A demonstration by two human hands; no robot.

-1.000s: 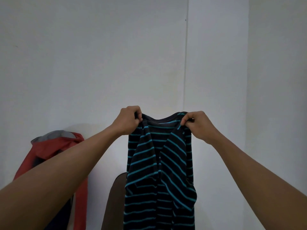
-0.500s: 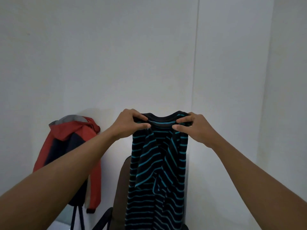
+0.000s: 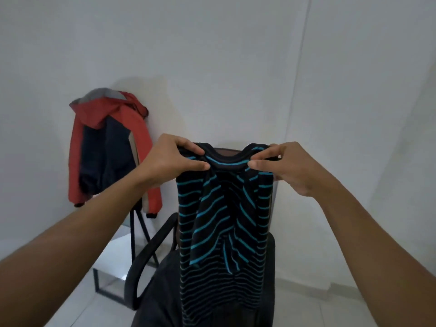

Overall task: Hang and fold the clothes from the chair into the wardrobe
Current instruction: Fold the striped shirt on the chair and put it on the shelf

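A black shirt with teal stripes (image 3: 224, 223) hangs in front of me, held up by its shoulders. My left hand (image 3: 169, 161) pinches the left shoulder beside the collar, and my right hand (image 3: 285, 166) pinches the right shoulder. The shirt's body is bunched lengthwise and drapes down over a black office chair (image 3: 151, 251), whose armrest and seat show below. The chair's backrest is mostly hidden behind the shirt. No wardrobe is in view.
A red, navy and grey hooded jacket (image 3: 106, 147) hangs on a black metal stand (image 3: 134, 234) against the white wall at the left. Pale floor tiles (image 3: 330, 303) lie around the chair. A wall corner runs down at the right.
The view has tilted downward, bringing the chair and floor into sight. Both hands lowered with the shirt and shifted their hold from the collar's top edge to pinching the shoulders.
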